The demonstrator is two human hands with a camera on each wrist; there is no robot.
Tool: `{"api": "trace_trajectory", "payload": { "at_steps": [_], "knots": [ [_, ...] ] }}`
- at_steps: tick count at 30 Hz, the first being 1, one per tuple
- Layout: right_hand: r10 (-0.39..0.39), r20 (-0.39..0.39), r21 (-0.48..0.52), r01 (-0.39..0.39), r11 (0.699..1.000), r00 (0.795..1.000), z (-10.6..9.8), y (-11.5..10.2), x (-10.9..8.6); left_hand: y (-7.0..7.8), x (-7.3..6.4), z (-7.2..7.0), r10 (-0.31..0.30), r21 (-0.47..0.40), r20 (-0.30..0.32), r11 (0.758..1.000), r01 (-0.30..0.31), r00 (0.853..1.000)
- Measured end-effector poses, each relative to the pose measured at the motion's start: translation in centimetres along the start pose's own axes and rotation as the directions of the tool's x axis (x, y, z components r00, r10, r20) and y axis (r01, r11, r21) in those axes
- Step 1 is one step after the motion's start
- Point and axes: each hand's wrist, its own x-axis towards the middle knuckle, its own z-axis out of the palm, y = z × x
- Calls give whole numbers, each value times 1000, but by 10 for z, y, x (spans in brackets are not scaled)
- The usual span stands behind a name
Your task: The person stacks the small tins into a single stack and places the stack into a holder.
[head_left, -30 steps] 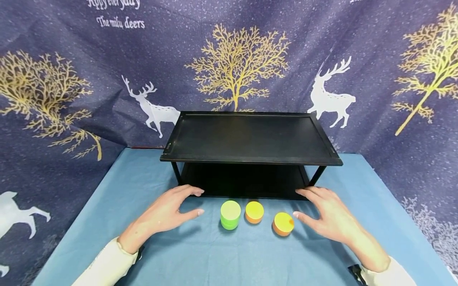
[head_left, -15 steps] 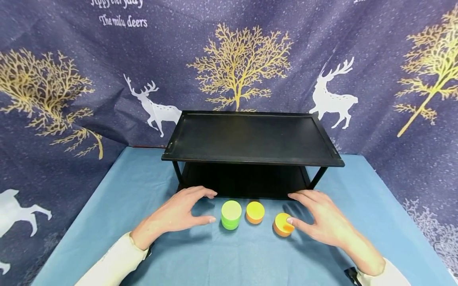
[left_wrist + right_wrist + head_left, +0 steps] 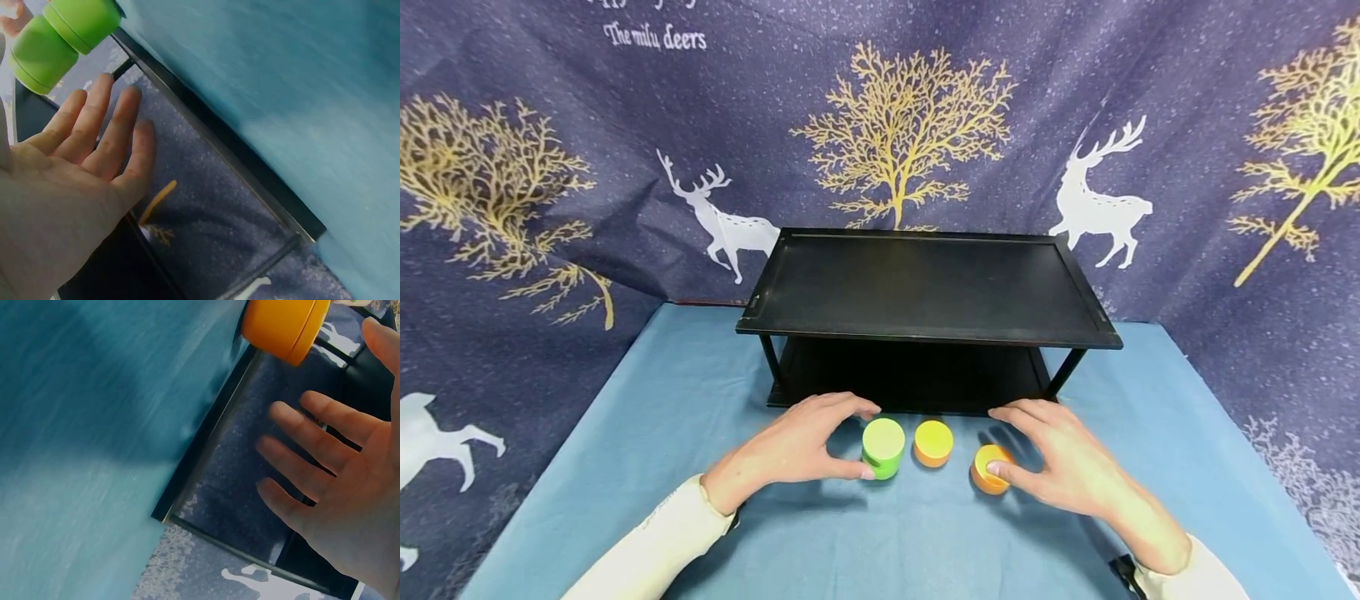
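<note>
A green cylinder (image 3: 883, 442) stands on the blue cloth, its side split by a groove so it looks like two stacked pieces in the left wrist view. My left hand (image 3: 811, 440) spreads around its left side, thumb tip overlapping it near the base; straight fingers (image 3: 103, 119) show apart from it in the left wrist view. Right of it stands a smaller orange cylinder with a yellow top (image 3: 933, 442). A similar orange cylinder (image 3: 988, 469) sits farther right. My right hand (image 3: 1060, 458) hovers beside that one, thumb overlapping its top, fingers extended.
Behind the cylinders stands a black two-tier rack (image 3: 917, 283), its lower shelf (image 3: 910, 375) near my fingertips. The blue cloth (image 3: 910, 550) covers the table. A dark blue curtain (image 3: 745, 83) with trees and deer hangs behind.
My left hand has moved right to the green cylinder. My right hand has shifted left, its thumb now over the right orange cylinder. The cylinders stay where they were.
</note>
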Motion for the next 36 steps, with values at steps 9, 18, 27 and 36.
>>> {"api": "trace_trajectory", "payload": {
  "at_steps": [9,18,27,36],
  "knots": [
    [-17,33,5,16,1000,999,4,-7,8,8,9,4,8,-1,21,1000,-8,1000],
    [-33,72,5,33,999,997,8,-8,8,7,13,11,43,-14,44,999,-42,998],
    [-33,136,16,31,999,990,10,-10,6,4,12,15,41,-8,48,999,-40,998],
    [-33,180,55,23,998,983,10,-12,5,6,12,17,33,-4,59,999,-33,998]
  ]
}}
